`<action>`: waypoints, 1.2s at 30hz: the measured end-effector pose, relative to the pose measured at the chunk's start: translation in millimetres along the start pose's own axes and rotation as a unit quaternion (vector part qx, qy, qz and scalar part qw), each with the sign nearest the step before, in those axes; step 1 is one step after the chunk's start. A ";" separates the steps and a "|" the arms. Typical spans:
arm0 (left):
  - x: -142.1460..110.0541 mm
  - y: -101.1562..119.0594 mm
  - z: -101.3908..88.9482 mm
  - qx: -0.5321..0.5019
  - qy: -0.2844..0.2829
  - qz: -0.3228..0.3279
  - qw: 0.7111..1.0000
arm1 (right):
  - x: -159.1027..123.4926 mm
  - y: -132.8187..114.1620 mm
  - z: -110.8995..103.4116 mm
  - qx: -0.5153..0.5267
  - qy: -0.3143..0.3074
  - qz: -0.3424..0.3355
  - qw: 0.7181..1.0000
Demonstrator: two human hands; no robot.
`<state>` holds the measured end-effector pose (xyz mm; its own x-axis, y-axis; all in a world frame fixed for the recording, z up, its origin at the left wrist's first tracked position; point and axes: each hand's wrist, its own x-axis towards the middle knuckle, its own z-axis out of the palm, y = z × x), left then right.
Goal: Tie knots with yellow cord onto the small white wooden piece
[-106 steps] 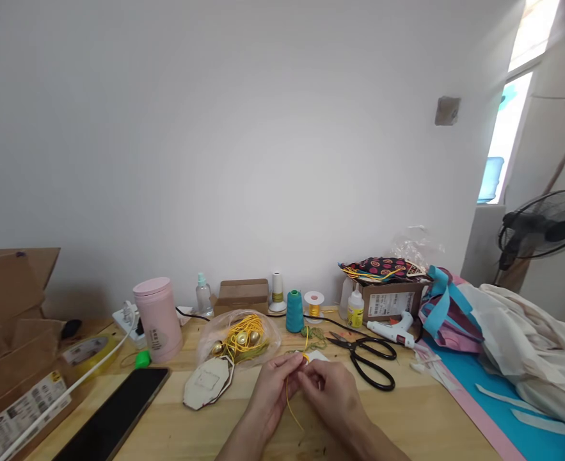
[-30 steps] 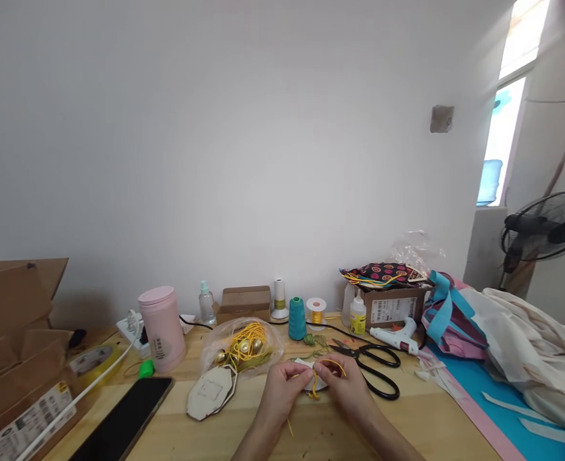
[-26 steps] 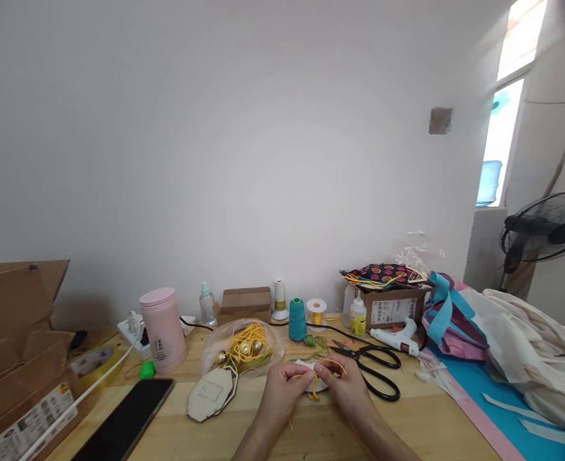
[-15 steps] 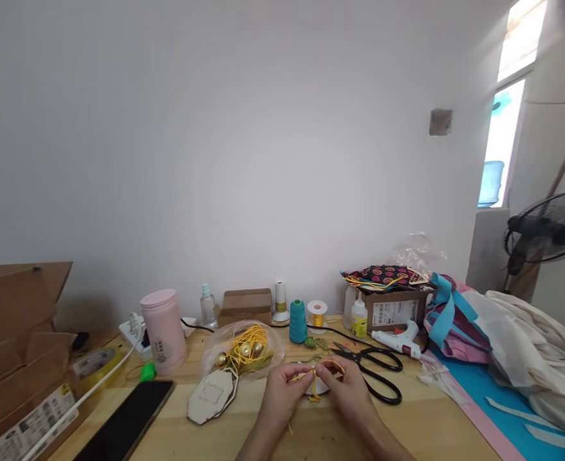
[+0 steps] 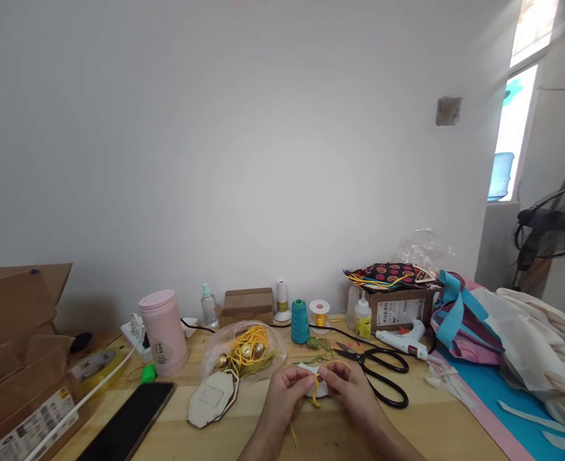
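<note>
Between my two hands runs a yellow cord (image 5: pixel 316 392), pinched at the fingertips of each. My left hand (image 5: pixel 286 392) is closed on it, and a loose end hangs below the wrist. My right hand (image 5: pixel 347 388) pinches it too, with a loop arching over the fingers. Behind and under the fingers lies a small white piece (image 5: pixel 308 367), mostly hidden. Black-handled scissors (image 5: pixel 378 368) rest just right of my right hand. Left of my left hand are white octagonal panels (image 5: pixel 214 398) and a clear plastic bag (image 5: pixel 210 352) with yellow cords (image 5: pixel 251 342) and gold bells.
A teal thread cone (image 5: pixel 300 322), a spool of yellow thread (image 5: pixel 319 315), a glue bottle (image 5: pixel 363 317) and a glue gun (image 5: pixel 404 339) stand or lie behind. A phone (image 5: pixel 127 419), pink tumbler (image 5: pixel 163 333) and cardboard box (image 5: pixel 18 365) are left. Fabric (image 5: pixel 541 326) is heaped right.
Both hands keep their pinch on the yellow cord, its hanging part slightly shifted. More of the white piece shows behind the fingers. The view has turned slightly.
</note>
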<state>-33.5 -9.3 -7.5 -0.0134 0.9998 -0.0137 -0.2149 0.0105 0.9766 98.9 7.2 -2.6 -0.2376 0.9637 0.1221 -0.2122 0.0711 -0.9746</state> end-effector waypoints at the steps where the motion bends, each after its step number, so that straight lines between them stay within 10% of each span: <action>1: 0.6 0.3 -0.5 -0.016 0.002 -0.010 1.000 | -0.3 -1.7 -0.1 0.012 0.003 0.001 1.000; 13: -14.3 14.9 -1.8 -0.119 -0.136 -0.055 0.982 | 2.7 -7.8 -7.4 0.059 0.048 0.010 0.997; 22: -13.9 9.7 0.6 -0.335 -0.089 -0.110 0.931 | -2.1 2.3 6.0 0.042 -0.016 0.024 0.999; 36: -14.7 4.6 17.4 -0.330 -0.076 -0.086 0.937 | -5.6 -0.9 8.7 0.007 -0.054 -0.005 0.998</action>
<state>-17.2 -23.6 0.9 0.2057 0.9754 -0.0799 -0.7585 0.2105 0.6167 92.1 -0.5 -0.7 -0.3369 0.9292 0.1521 -0.2283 0.0761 -0.9706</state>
